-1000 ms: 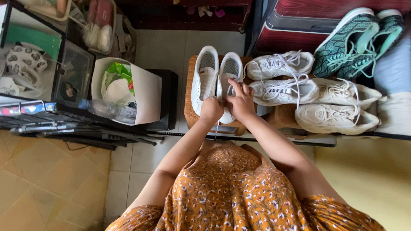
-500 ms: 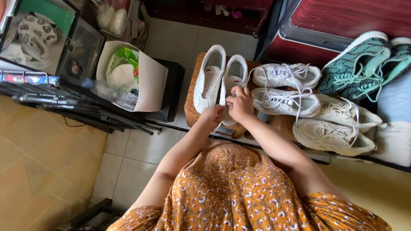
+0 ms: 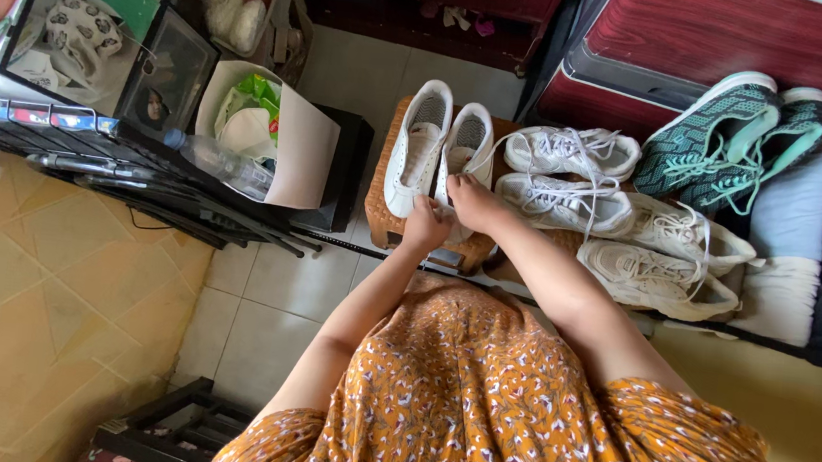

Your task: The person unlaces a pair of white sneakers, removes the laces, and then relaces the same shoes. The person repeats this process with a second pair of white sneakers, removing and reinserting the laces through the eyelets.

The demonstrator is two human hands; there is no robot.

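Two white sneakers stand side by side on a small wicker stool (image 3: pixel 378 220). My right hand (image 3: pixel 475 203) rests on the toe half of the right sneaker (image 3: pixel 468 144), fingers pinched on its white lace. My left hand (image 3: pixel 426 224) is closed at the same shoe's toe end, beside the left sneaker (image 3: pixel 416 147). Whether the left hand grips the lace is hidden by the fingers. My orange flowered dress fills the lower view.
Several more white sneakers (image 3: pixel 569 153) lie to the right, with a teal pair (image 3: pixel 722 130) behind them by a red case (image 3: pixel 711 39). A white paper bag (image 3: pixel 288 149), a plastic bottle (image 3: pixel 217 157) and a black wire rack (image 3: pixel 89 135) stand at left.
My right hand slid from the shoe's lacing area back toward its toe. The view tilted slightly and shifted, so the shoes sit a little higher.
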